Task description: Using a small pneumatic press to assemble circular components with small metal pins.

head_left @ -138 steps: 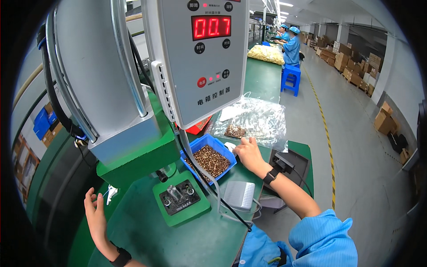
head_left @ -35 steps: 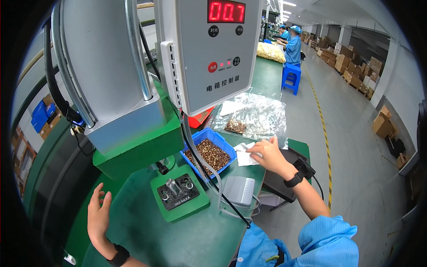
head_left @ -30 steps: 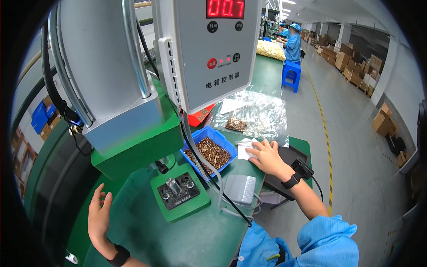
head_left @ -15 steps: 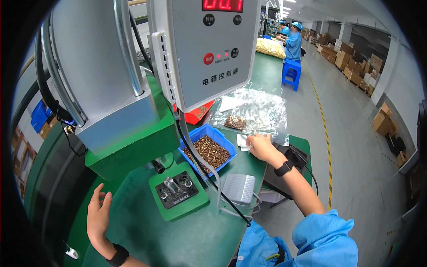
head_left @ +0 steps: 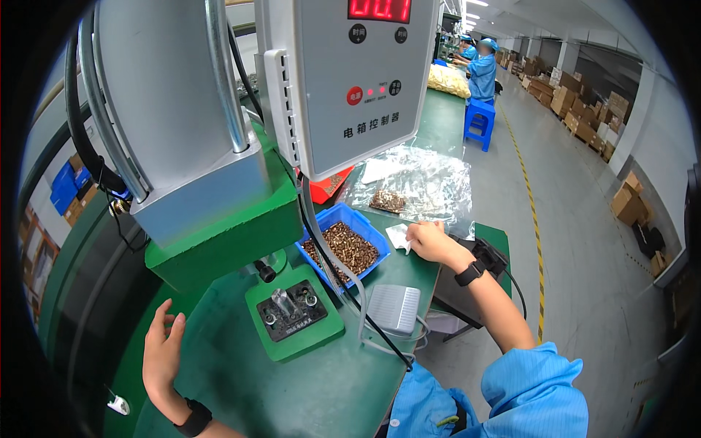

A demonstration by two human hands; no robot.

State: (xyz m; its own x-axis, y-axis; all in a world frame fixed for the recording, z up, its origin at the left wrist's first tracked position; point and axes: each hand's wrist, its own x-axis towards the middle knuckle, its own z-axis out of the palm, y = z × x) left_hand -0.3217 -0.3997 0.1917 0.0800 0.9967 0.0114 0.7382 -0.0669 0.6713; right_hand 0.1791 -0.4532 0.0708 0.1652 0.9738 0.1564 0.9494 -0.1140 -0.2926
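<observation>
My right hand (head_left: 432,241) is at the right side of the green workbench, with its fingers closed on a small crumpled piece of white paper (head_left: 398,237). Whether it is paper or thin cloth is hard to tell. Left of it stands a blue tray (head_left: 374,271) of small brass-coloured metal parts (head_left: 346,247). My left hand (head_left: 162,350) hangs open, fingers apart and holding nothing, beside the green press. On the press base (head_left: 314,343) sits a black fixture plate (head_left: 299,321) with metal posts.
A control box (head_left: 358,80) with a red display blocks the upper middle. Behind the blue tray lie a clear plastic bag (head_left: 431,182) with parts and a red tray (head_left: 326,187). A grey ridged pedal (head_left: 394,308) and cables (head_left: 343,281) lie on the bench. Another person (head_left: 482,73) works farther back.
The white paper has shifted slightly and shows more of its crumpled shape by my right fingers. My left hand has hardly moved. The view has shifted a little.
</observation>
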